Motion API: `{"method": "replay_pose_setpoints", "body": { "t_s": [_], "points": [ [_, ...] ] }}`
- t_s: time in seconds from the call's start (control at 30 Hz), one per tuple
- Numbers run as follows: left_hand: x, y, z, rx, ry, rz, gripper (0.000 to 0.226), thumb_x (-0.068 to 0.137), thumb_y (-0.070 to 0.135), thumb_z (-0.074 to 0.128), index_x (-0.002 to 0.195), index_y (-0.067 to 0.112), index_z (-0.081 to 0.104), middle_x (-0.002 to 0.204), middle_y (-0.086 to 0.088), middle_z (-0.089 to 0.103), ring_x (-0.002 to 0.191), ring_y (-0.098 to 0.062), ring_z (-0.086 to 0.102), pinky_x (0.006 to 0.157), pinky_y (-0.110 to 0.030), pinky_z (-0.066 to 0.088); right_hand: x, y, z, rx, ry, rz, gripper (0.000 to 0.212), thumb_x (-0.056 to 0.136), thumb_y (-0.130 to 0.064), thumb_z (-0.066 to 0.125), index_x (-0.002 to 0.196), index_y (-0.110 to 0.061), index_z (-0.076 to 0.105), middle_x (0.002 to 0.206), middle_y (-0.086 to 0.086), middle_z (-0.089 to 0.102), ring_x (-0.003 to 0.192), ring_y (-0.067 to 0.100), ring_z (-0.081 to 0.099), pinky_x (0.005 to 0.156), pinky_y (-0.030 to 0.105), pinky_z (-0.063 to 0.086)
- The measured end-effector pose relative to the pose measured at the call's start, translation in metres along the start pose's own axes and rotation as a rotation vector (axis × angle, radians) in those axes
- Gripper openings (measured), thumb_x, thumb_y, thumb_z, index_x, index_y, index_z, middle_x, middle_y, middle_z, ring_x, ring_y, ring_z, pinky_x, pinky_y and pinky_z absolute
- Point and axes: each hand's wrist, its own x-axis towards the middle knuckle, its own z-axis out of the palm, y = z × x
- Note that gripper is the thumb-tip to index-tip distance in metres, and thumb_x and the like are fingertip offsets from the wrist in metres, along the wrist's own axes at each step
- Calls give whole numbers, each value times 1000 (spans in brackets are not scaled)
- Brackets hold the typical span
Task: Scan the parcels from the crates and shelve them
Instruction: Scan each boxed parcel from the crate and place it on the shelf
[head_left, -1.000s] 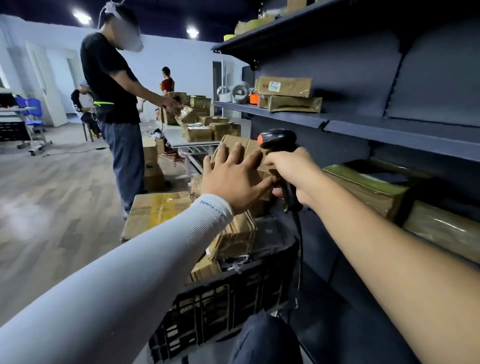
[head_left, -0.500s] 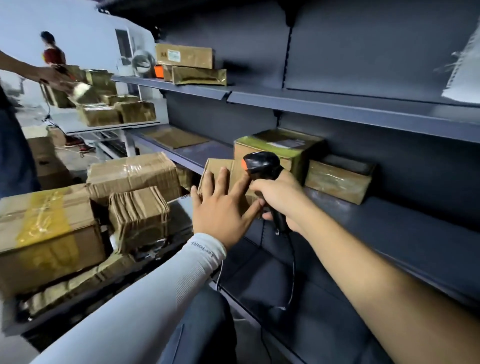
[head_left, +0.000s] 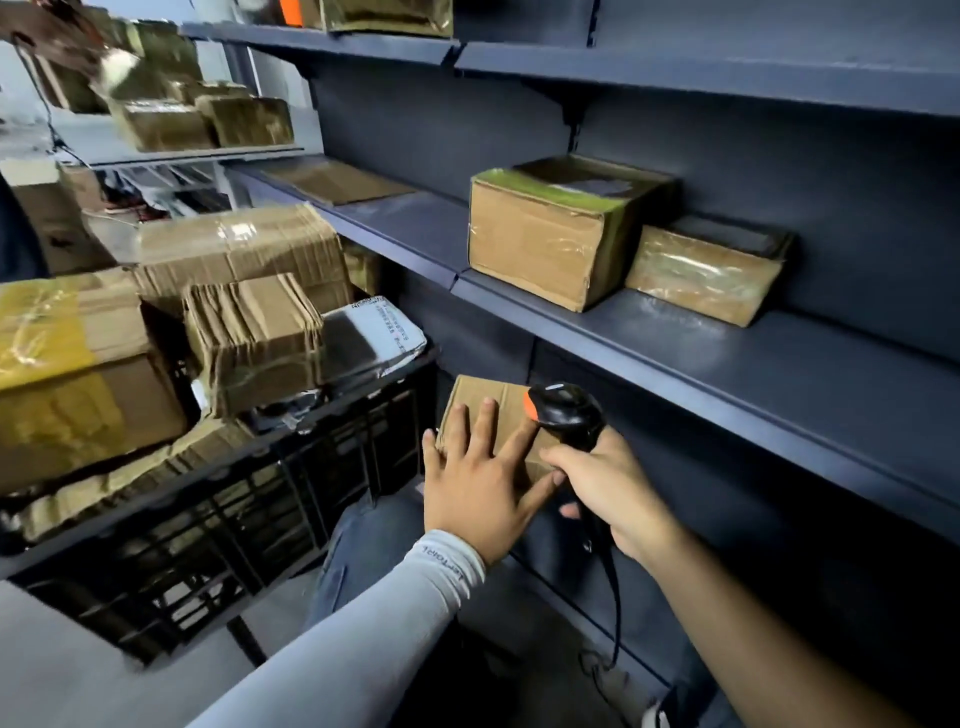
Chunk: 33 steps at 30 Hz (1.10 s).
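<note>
A small brown cardboard parcel (head_left: 485, 397) sits low in front of the dark shelving, under the middle shelf (head_left: 675, 358). My left hand (head_left: 478, 488) lies flat against it with straight, spread fingers. My right hand (head_left: 618, 488) grips the handle of a black barcode scanner (head_left: 566, 410) with an orange button, its head right beside the parcel and its cable hanging down. What holds the parcel up from below is hidden by my hands. A black plastic crate (head_left: 218, 519) on the left carries several parcels.
Two taped boxes, a large one (head_left: 535, 249) and a flatter one (head_left: 696, 275), stand on the middle shelf. In the crate lie a corrugated bundle (head_left: 249, 338), a grey mailer bag (head_left: 369, 332) and a yellow-taped box (head_left: 67, 374). My knee (head_left: 363, 545) is below my hands.
My view swung from the room and crate to the shelving. Both hands, with parcel and scanner, dropped from middle-shelf height to below that shelf.
</note>
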Motion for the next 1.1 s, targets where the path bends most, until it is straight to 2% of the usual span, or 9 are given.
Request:
{"method": "replay_pose_setpoints", "body": {
  "t_s": [0.1,0.23,0.53,0.7,0.77,0.83,0.9,1.0,1.1],
  "points": [
    [-13,-1,37,-8,-71,20,80,85,87,26,155,50,37,167,-9,34,155,-41,23,117,-70,24,6,43,0,23,55,70,19,93,-13,69,97,-30,61,83,-9,69,69,8,63,61,34,56],
    [-27,5,86,5,-98,91,80,85,84,35,156,47,37,165,-11,38,152,-44,29,112,-74,30,13,96,-5,93,141,145,19,94,-11,68,101,-28,63,79,-10,70,59,4,63,53,28,53],
    [-32,24,122,-4,-70,162,73,78,73,51,143,41,55,161,-6,43,150,-44,30,101,-73,31,12,143,-19,159,197,235,12,94,-16,71,91,-25,64,62,-12,65,61,7,60,47,21,50],
    [-36,32,126,-59,-41,198,71,79,75,57,143,45,56,159,-1,45,151,-40,30,102,-65,31,6,154,-36,295,299,305,12,95,-18,72,107,-17,72,91,7,75,75,20,71,46,22,50],
    [-38,33,125,-102,-28,176,68,79,75,58,141,46,58,157,2,47,150,-36,33,100,-61,34,5,160,-41,313,299,287,16,95,-21,71,111,-20,74,101,4,79,92,17,77,51,26,54],
    [-40,33,121,-172,4,149,64,79,73,59,136,46,62,153,5,50,147,-30,38,99,-58,36,3,163,-44,309,276,258,24,94,-25,70,117,-25,74,106,-4,80,101,10,75,55,29,56],
    [-44,31,119,-190,48,209,61,78,70,61,132,44,66,151,6,54,144,-27,43,98,-57,36,2,164,-46,305,290,251,30,89,-29,72,119,-26,72,111,-2,78,103,12,75,56,30,57],
    [-53,32,119,-180,78,304,58,77,68,63,129,42,69,149,7,56,139,-26,50,98,-58,35,5,168,-50,322,339,291,25,89,-30,76,113,-23,73,113,9,75,102,21,74,58,32,58],
    [-52,33,120,-269,108,212,55,75,67,65,123,42,73,143,9,62,134,-24,55,99,-54,36,12,170,-56,365,335,332,20,90,-30,76,108,-23,74,111,3,77,107,19,72,57,33,57]
  ]
}}
